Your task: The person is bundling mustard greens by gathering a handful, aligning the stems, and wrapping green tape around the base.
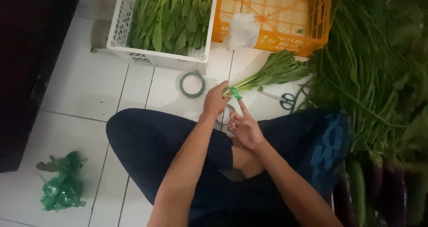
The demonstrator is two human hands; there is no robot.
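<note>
My left hand point(215, 101) grips the stem end of a bundle of leafy greens point(272, 72), whose leaves point up and right over the white tiled floor. A strip of green tape point(235, 93) wraps the stems just past my fingers. My right hand point(244, 125) is just below, index finger raised and touching the tape; it holds nothing else that I can see. A roll of green tape point(192, 84) lies on the floor to the left of the bundle. Scissors with blue handles point(281, 98) lie to the right.
A white crate point(119, 35) full of leafy greens stands at the top, an orange crate point(317, 26) beside it. A big heap of loose greens point(379, 62) fills the right side, dark eggplants point(392, 187) below it. Crumpled green plastic point(62, 187) lies lower left. My crossed legs fill the middle.
</note>
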